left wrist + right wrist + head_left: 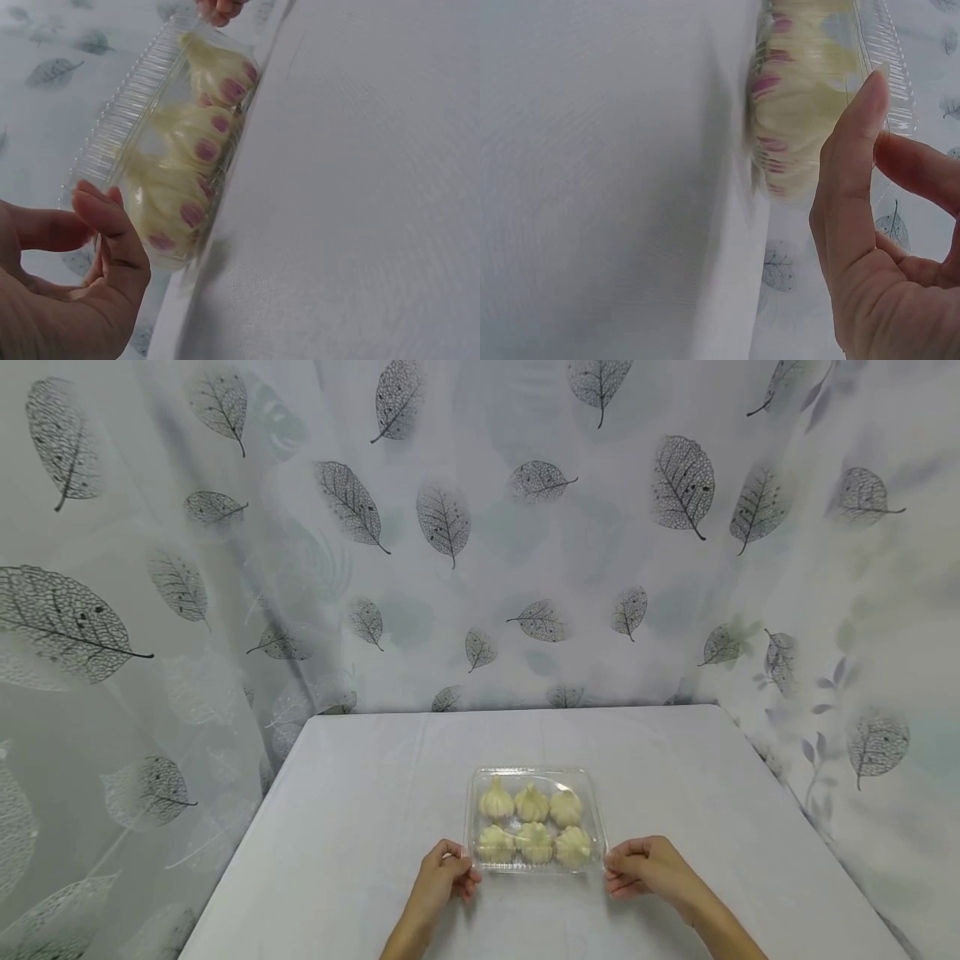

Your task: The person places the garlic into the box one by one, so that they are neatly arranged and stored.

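A clear plastic clamshell box [536, 770] with several garlic bulbs [532, 802] in two rows is in the middle of the head view, its lid down over them. My left hand [444, 875] pinches the box's near left corner between thumb and fingers. At the near right corner, my right hand [651, 870] pinches the rim the same way. In the left wrist view the bulbs [193, 142] show purple-pink patches low on their sides, and my left hand [82, 270] grips the ridged rim. The right wrist view shows my right hand [885, 225] on the rim.
A white cloth covers the table [360, 827], whose far edge runs along a leaf-printed curtain [487, 552]. More of the same curtain hangs at the left and right sides.
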Demonstrator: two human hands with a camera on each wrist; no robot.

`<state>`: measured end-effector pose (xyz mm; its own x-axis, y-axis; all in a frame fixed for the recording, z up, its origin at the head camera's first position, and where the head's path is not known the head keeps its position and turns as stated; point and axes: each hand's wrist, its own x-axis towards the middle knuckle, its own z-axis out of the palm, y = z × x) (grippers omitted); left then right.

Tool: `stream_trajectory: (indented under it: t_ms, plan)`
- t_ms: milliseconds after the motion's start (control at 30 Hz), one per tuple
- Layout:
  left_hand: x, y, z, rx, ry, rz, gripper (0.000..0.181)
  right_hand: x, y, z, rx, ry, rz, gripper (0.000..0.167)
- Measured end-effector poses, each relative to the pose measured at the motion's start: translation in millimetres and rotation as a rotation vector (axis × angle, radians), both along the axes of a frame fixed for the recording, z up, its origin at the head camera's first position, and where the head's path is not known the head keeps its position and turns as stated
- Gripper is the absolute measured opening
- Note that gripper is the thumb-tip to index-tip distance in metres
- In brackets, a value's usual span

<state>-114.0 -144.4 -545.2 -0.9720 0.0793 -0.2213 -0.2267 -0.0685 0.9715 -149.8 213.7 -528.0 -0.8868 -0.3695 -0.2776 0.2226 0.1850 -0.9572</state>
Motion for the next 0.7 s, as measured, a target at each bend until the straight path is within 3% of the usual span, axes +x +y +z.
stream_trajectory:
  t_ms: [200,467,533,700]
  plan:
    - [-2.4,0.9,-2.8,0.014,0.014,0.008,0.009,0.0,0.8,-0.8,-0.019,0.026,0.01,0.031]
    - [-3.6,8.3,-7.3,0.0,0.016,0.132,0.007,-2.5,0.1,0.3,-0.022,0.041,0.01,0.035]
    - [-2.9,8.6,-7.2,-0.013,0.013,0.119,0.009,-2.7,1.4,0.8,-0.006,0.056,0.011,0.036]
    - [-1.3,2.5,-3.0,-0.066,0.034,0.004,0.015,-2.6,7.4,3.9,0.069,0.095,-0.007,0.035]
